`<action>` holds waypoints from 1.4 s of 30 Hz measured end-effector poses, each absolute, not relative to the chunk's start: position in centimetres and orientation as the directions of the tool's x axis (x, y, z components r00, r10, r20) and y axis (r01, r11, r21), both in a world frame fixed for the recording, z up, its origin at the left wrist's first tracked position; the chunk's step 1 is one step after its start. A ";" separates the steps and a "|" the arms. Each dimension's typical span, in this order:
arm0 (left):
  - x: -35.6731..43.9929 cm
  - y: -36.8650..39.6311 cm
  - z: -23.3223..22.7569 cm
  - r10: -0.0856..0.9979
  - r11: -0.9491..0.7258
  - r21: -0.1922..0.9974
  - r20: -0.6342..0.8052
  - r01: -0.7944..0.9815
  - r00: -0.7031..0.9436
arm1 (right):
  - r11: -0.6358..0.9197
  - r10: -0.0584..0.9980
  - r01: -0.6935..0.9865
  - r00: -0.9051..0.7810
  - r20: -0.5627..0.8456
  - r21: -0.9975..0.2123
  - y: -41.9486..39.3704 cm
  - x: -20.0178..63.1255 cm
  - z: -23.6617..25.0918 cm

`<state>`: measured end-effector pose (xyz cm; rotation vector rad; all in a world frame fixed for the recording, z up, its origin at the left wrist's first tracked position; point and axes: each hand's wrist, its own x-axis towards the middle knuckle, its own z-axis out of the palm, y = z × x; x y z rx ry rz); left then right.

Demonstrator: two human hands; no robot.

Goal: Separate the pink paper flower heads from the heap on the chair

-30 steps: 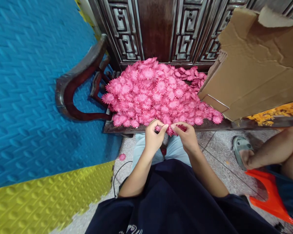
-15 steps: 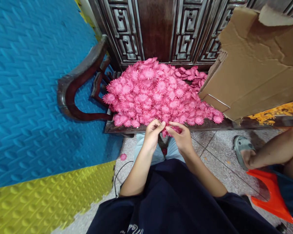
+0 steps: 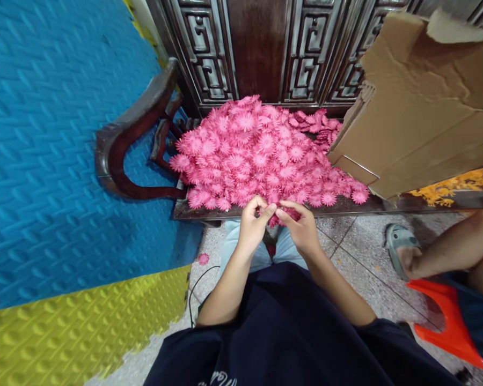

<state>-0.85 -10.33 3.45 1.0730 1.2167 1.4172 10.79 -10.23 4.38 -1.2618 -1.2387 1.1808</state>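
Note:
A big heap of pink artificial flower heads (image 3: 245,155) covers the seat of a dark wooden bench (image 3: 217,214). At the heap's front edge, above my lap, my left hand (image 3: 253,221) and my right hand (image 3: 301,222) meet with thumbs and forefingers pinched together. Between them is a darker pink artificial flower (image 3: 292,213), gripped by both hands and partly covered by the fingers. Whether it is one layer or several I cannot tell.
The bench's curved armrest (image 3: 116,161) is on the left. A cardboard piece (image 3: 418,107) leans at the right beside orange flowers (image 3: 462,185). One pink flower (image 3: 203,259) lies on the floor. Another person's leg (image 3: 454,246) and a red stool (image 3: 446,321) are at the right.
My hands have shifted very slightly, with the thumbs closing a little nearer each other at the flower. The heap and everything around it stay as they were.

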 end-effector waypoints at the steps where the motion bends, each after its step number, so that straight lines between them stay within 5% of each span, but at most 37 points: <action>1: -0.9 -10.4 3.5 0.988 -0.057 0.993 0.042 -0.099 -0.151 | -0.017 1.000 0.061 0.010 -0.016 -0.998 -10.2 10.9 4.3; 10: -1.2 -10.6 4.8 0.973 -0.171 0.968 0.195 0.186 -0.122 | -0.177 0.984 -0.218 -0.075 -0.165 -0.960 -10.0 11.3 2.2; 21: -2.0 -10.7 5.2 0.954 -0.273 0.861 0.301 0.430 0.002 | -0.293 0.928 -0.242 -0.306 -0.214 -0.925 -9.6 12.2 4.7; 28: -1.6 -11.1 5.6 0.973 -0.214 0.952 0.227 0.221 -0.036 | -0.183 0.976 -0.183 -0.156 -0.156 -0.966 -9.4 12.3 4.2; 42: -1.7 -11.6 4.6 0.981 -0.124 0.987 0.107 -0.102 -0.163 | -0.111 0.986 -0.168 -0.145 -0.086 -0.980 -9.8 11.9 4.0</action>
